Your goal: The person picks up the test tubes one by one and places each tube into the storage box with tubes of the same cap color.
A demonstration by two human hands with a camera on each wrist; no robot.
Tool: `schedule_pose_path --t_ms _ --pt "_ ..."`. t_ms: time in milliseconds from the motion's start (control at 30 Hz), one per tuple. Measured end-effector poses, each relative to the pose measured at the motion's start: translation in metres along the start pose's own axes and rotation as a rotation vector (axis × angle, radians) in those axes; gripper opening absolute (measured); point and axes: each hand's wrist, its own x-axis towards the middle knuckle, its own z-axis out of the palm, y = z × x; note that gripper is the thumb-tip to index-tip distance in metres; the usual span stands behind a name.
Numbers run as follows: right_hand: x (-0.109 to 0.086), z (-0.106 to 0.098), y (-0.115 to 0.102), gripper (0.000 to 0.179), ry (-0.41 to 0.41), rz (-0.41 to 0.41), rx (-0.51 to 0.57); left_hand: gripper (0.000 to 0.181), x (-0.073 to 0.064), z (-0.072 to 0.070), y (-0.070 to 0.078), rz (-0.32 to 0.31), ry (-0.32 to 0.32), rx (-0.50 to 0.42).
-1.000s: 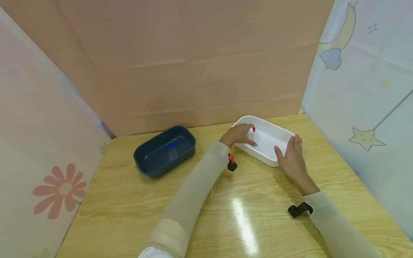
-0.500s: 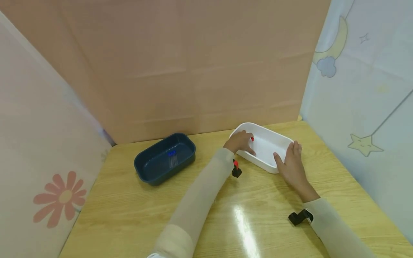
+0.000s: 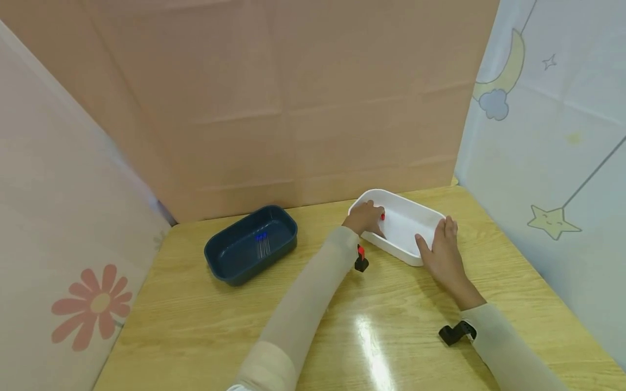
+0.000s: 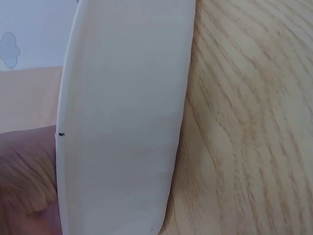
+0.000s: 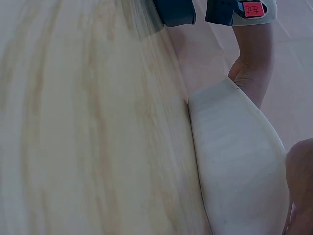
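Inside the left part of a white tray, my left hand reaches down with bent fingers. It holds a small tube, whose red cap shows at the fingertips; the clear body is mostly hidden or too faint to make out. At the tray's right end rests my right hand, fingers straight along the rim and thumb over the near edge. The left wrist view shows the outer wall of the white tray with part of my left hand behind its rim.
A dark blue tray stands to the left on the wooden table. Several clear tubes with blue caps lie in it. A peach backdrop rises behind, with patterned cloths at both sides.
My left hand has lowered into the white tray with the red-capped tube. My right hand stays at the tray's right end. The head view has tilted slightly upward.
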Motion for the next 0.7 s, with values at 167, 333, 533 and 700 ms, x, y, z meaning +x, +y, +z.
schedule_pose_path --t_ms 167,333,533,700 --pt "-0.002 0.000 0.001 0.085 0.000 -0.008 -0.001 0.061 -0.003 -0.001 0.001 0.018 0.020 -0.017" --pt "0.002 0.001 -0.001 0.085 0.002 -0.029 0.008 0.075 -0.008 -0.009 -0.002 -0.006 0.003 -0.084" --pt "0.006 0.002 -0.001 0.085 -0.003 -0.027 -0.003 0.091 -0.009 -0.010 -0.007 -0.021 -0.010 -0.165" --pt "0.006 0.001 -0.002 0.085 -0.008 -0.029 -0.006 0.092 -0.012 -0.009 -0.012 -0.007 0.055 -0.258"
